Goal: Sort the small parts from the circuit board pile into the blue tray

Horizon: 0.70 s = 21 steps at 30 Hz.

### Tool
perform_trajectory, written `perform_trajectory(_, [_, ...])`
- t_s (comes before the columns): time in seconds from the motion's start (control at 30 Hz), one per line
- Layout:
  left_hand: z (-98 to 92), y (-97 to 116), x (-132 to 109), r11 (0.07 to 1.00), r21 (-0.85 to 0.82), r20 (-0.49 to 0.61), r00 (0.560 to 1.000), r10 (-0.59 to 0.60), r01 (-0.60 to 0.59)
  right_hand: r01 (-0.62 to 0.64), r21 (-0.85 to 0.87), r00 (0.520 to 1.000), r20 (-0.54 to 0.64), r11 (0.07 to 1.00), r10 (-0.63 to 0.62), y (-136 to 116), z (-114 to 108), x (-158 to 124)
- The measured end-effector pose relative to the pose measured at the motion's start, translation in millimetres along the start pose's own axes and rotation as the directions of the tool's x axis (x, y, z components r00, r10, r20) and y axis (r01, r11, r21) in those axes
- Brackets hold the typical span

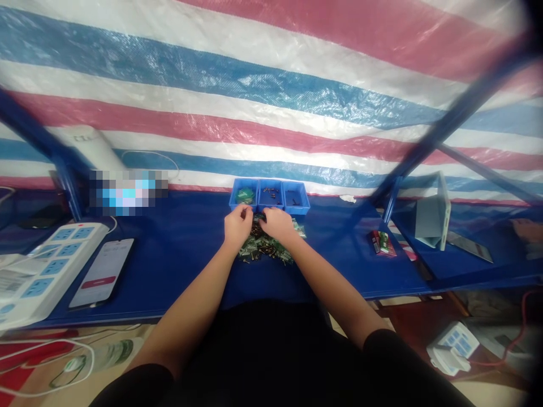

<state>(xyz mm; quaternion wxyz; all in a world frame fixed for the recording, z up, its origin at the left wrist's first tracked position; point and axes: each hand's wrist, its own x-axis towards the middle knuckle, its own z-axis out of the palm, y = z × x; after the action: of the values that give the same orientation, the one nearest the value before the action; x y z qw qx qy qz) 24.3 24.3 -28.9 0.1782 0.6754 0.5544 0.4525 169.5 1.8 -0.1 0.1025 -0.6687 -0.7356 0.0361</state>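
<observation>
Blue table (182, 254), 3 blue bins (281, 195) twd back. Pile of sm. green/brass parts (265, 247) on table, in front of bins. My L hand (238, 227) & R hand (278, 223) by pile's far end, both curled in; can't tell if gripping.

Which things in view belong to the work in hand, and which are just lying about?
In the work, it seems:
- left hand and right hand, at the pile
- pile of small parts
- three joined blue bins, with small items inside

Apparently just lying about:
- phone
- white power strip, beside the phone
- small red-and-green box
</observation>
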Motion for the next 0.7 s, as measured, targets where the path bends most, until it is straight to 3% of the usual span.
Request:
perform_trajectory(0.17, [-0.2,1.1,-0.6,1.000,-0.011,0.022,1.000,-0.013,0.013,-0.020,0.001,1.000,0.006,1.000,0.020,-0.8,15.5,2.2])
perform_trajectory(0.43, [2.4,-1.3,-1.1,1.000,0.017,0.053,0.999,0.000,-0.001,0.079,-0.012,0.997,-0.002,0.997,-0.079,0.4,15.4,4.9])
perform_trajectory(0.7, [4.3,-3.0,-2.1,0.999,0.035,0.085,0.996,-0.002,-0.001,0.058,-0.042,0.997,0.050,0.997,-0.055,-2.9,17.1,5.5])
